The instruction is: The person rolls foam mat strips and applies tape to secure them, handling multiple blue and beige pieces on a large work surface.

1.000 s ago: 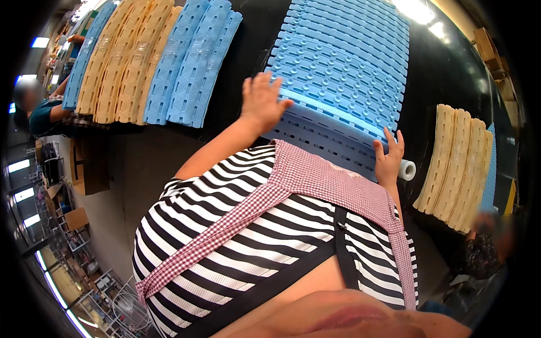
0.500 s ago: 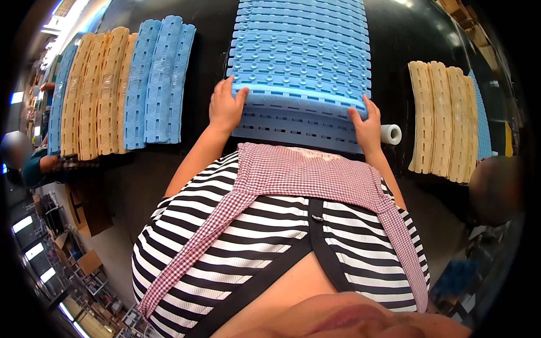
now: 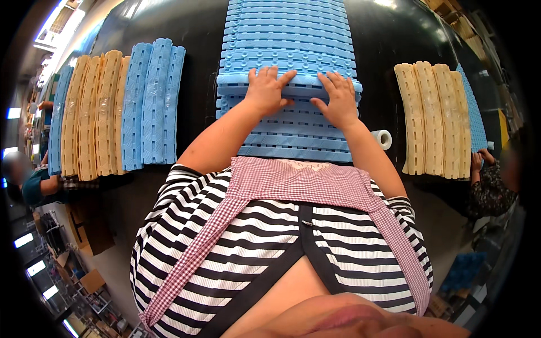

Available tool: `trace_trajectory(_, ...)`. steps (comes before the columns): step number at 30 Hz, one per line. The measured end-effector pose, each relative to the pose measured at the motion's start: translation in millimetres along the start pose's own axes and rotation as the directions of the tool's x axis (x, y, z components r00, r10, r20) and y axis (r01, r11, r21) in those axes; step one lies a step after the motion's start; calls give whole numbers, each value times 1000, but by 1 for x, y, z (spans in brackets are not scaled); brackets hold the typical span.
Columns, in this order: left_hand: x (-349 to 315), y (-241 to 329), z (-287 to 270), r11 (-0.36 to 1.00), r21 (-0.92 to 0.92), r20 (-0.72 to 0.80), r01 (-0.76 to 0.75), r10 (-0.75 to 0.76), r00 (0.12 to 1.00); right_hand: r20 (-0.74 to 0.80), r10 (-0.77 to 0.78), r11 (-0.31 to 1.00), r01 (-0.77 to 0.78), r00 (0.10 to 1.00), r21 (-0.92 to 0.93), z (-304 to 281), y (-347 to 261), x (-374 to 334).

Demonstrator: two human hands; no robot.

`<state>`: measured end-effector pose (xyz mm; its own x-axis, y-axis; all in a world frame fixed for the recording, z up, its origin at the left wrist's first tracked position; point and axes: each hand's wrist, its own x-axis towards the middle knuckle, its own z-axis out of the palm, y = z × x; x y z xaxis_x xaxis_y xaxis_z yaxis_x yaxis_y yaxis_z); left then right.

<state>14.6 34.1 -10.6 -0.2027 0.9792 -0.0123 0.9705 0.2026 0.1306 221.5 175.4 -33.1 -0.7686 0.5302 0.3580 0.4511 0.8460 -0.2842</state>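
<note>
From far off, I see one blue mat (image 3: 290, 28) on the black table (image 3: 376, 67), right in front of the chest. It looks like plastic, with long holes, wavy sides and round bumps (like little buttons). Its near part folds over in a thick ridge. My left hand (image 3: 266, 94) and right hand (image 3: 340, 100) lie on that ridge, fingers spread wide, thumbs pointing in. I can't tell how hard they press. One smooth white tube (image 3: 385, 139) lies near the mat. I count four bumpy tan strips (image 3: 431, 118) at right and three blue strips (image 3: 158, 104) toward the left.
</note>
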Motion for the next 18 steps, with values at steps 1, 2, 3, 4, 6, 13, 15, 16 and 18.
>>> trace_trajectory(1, 7, -3, 1, 999, 39, -55, -10, 12, 998, -25, -15, 998, 13, 1000, -67, 4, -2, -2)
trace_trajectory(2, 15, -4, 0, 999, 37, -27, 10, -9, 1000, -51, -27, 990, 19, 998, -141, 5, -1, -4)
trace_trajectory(3, 22, -5, -3, 999, 36, 1, 30, -30, 1000, -16, 6, 991, -8, 1000, -136, 10, 4, 1)
trace_trajectory(4, 28, -5, -5, 998, 34, 27, 51, -52, 998, 62, 28, 993, -20, 998, -116, 8, 5, 9)
trace_trajectory(6, 35, -9, -10, 998, 7, 53, 59, -59, 997, 209, 66, 996, -52, 976, -74, -2, 5, 29)
trace_trajectory(13, 37, -18, -3, 999, 30, -52, -25, 27, 998, 75, -67, 994, 74, 995, -86, -1, 10, 28)
trace_trajectory(15, 8, -7, 3, 999, 2, -23, -39, 39, 999, 58, -104, 994, 107, 993, -38, -7, 1, 6)
trace_trajectory(16, -14, -1, 4, 999, -13, -6, -36, 36, 999, 81, -101, 994, 103, 992, -30, -14, -8, -16)
trace_trajectory(18, -50, 21, 2, 998, -16, 20, -57, 57, 998, 128, -90, 996, 91, 988, -6, -22, -22, -53)
